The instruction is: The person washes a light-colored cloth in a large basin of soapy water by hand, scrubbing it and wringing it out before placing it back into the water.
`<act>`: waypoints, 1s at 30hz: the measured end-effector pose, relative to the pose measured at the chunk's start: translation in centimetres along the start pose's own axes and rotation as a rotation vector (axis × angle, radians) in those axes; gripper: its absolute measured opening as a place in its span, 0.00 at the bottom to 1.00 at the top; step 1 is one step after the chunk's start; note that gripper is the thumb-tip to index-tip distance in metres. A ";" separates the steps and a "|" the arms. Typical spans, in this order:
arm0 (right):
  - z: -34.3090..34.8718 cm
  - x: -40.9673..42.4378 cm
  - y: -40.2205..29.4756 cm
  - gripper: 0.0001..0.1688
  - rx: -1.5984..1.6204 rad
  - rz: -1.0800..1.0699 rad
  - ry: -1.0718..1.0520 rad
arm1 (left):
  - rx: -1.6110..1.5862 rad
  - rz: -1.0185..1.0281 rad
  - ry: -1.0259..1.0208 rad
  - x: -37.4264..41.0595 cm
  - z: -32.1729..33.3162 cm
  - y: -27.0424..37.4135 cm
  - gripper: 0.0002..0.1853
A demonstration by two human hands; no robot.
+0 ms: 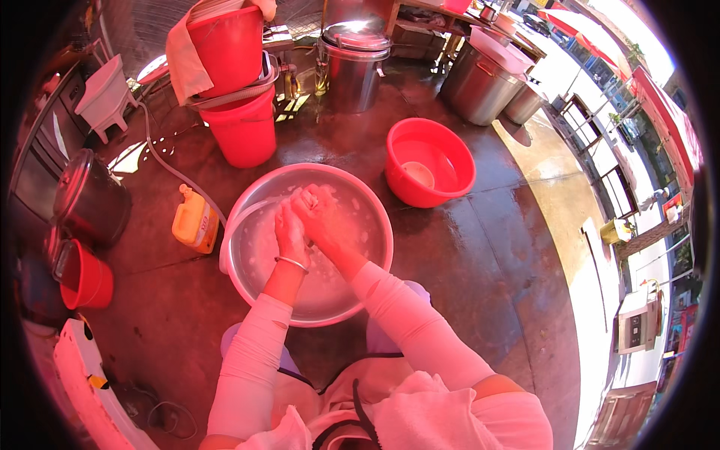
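Observation:
A wide metal basin stands on the floor between my knees, holding cloudy water with patches of foam. Over it, my left hand and my right hand are pressed together, the right across the left fingers. Their fingers are curled, and whatever may be between them is hidden. A pale hose passes over the basin's left rim and runs towards my left fingertips. A metal bangle circles my left wrist. Pale sleeves cover both forearms.
A red plastic tub with water and a floating bowl stands right of the basin. Left are a yellow jug and a red bucket. Stacked red buckets and steel pots stand behind. The floor looks wet.

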State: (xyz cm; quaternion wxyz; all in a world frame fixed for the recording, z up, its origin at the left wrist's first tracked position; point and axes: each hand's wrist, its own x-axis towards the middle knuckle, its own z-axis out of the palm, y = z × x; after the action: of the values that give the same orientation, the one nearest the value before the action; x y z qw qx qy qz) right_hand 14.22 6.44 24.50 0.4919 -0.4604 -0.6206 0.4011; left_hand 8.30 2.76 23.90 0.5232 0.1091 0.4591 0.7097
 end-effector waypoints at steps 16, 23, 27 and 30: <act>1.6 -3.5 -4.0 0.10 0.116 -0.124 -0.057 | -0.228 -0.108 -0.526 6.9 -8.4 1.2 0.16; 0.1 0.5 0.9 0.07 0.175 0.099 0.056 | -0.178 -0.094 -0.181 0.6 -1.6 -0.2 0.16; 1.4 -0.6 1.7 0.09 0.303 0.100 -0.001 | -0.104 -0.128 -0.174 2.3 -3.4 -0.7 0.11; 2.1 -4.3 -5.2 0.08 0.184 -0.110 -0.005 | -0.414 -0.177 -0.493 6.0 -7.7 1.5 0.18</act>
State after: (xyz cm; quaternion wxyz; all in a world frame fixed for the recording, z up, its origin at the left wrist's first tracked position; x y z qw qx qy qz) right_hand 11.61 0.88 28.02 0.5519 -0.3774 -0.6067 0.4299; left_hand -0.07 3.62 18.83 0.6891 0.1288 0.1724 0.6920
